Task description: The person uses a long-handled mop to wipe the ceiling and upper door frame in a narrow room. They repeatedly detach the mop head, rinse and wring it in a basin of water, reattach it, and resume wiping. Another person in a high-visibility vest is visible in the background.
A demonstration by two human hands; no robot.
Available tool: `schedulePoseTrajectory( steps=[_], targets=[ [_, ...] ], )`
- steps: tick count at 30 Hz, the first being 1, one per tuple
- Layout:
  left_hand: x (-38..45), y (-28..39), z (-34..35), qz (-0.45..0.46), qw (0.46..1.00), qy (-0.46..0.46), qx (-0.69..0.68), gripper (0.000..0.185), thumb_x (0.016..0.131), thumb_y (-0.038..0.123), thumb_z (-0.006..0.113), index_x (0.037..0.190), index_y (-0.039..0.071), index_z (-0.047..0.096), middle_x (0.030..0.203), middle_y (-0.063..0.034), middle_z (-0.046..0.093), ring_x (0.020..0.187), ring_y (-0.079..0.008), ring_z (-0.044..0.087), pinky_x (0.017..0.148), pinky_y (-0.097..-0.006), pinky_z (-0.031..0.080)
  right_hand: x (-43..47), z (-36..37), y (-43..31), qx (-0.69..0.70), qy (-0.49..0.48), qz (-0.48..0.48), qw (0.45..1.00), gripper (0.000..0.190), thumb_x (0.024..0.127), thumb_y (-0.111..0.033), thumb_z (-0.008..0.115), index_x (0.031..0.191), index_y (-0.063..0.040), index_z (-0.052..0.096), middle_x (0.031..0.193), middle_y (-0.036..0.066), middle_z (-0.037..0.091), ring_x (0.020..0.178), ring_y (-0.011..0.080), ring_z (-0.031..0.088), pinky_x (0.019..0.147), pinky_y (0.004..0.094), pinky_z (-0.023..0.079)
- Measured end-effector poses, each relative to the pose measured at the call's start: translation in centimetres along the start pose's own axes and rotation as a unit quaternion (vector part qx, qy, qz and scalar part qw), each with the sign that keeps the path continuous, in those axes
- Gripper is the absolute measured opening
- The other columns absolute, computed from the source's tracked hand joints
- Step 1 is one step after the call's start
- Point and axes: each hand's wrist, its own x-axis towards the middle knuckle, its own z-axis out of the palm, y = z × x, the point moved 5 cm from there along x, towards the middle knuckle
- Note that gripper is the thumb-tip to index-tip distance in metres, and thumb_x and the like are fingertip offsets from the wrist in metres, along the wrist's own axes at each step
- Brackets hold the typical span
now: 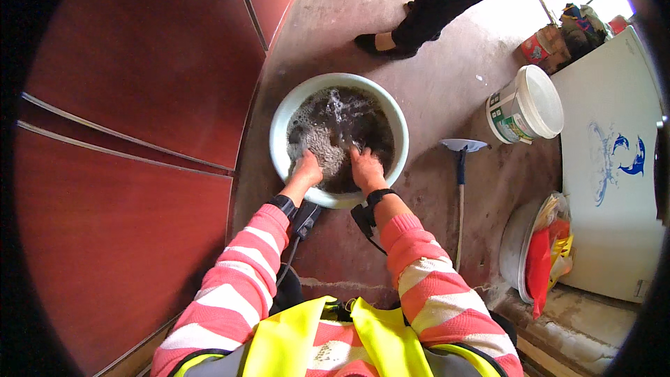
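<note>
A pale round plastic basin [399,139] stands on the floor before me, filled with dark, foamy water [309,107]. In it lies a wet, grey-brown textured cloth [325,149], partly under the surface. My left hand [308,168] is at the near left of the cloth, its fingers closed on the edge. At the cloth's right side my right hand [368,168] dips into the water, fingertips hidden by splashes and foam. Whether it grips any cloth cannot be made out. Water splashes up near the basin's middle.
Red cabinet doors [131,63] rise close on the left. Beyond the basin stands a person in dark trousers [439,5]. To the right are a white bucket [523,107], a long-handled tool with a flat head [463,145], a metal tub [515,251] with bags, and a white appliance [602,167].
</note>
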Motion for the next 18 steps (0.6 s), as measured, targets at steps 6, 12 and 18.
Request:
schedulePoseTrajectory(
  steps=[6, 12, 18],
  targets=[
    [-4.3, 2.7, -0.8, 0.000, 0.808, -0.269, -0.524, 0.081, 0.079, 0.064, 0.065, 0.139, 0.013, 0.042, 0.140, -0.0097, 0.047, 0.125, -0.0354, 0.047, 0.085, -0.0646, 0.045, -0.5, -3.8, 0.9, 0.228, 0.103, -0.075, 0.965, 0.044, 0.071, -0.006, 0.064, 0.115, -0.010, 0.058, 0.097, 0.020, 0.067, 0.096, 0.0380, 0.064, 0.084, 0.0434, 0.052],
    [-4.0, 6.6, -1.4, -0.114, 0.598, -0.284, -0.741, 0.049, 0.078, 0.058, 0.069, 0.101, 0.015, 0.070, 0.104, -0.0064, 0.070, 0.096, -0.0302, 0.065, 0.083, -0.0581, 0.050, -7.6, -9.8, -4.1, 0.337, 0.190, -0.209, 0.898, 0.043, 0.061, -0.004, 0.069, 0.104, -0.009, 0.067, 0.098, 0.017, 0.068, 0.094, 0.0366, 0.064, 0.081, 0.0422, 0.052],
    [-8.9, 6.2, -4.4, 0.150, 0.669, -0.183, -0.704, 0.042, 0.094, 0.042, 0.054, 0.117, 0.008, 0.062, 0.114, -0.0079, 0.066, 0.103, -0.0227, 0.062, 0.095, -0.0381, 0.047, -11.9, -12.2, -4.9, 0.460, 0.145, -0.264, 0.836, 0.055, 0.062, 0.004, 0.073, 0.115, -0.006, 0.061, 0.106, 0.015, 0.066, 0.103, 0.0287, 0.064, 0.090, 0.0368, 0.050]
  ],
)
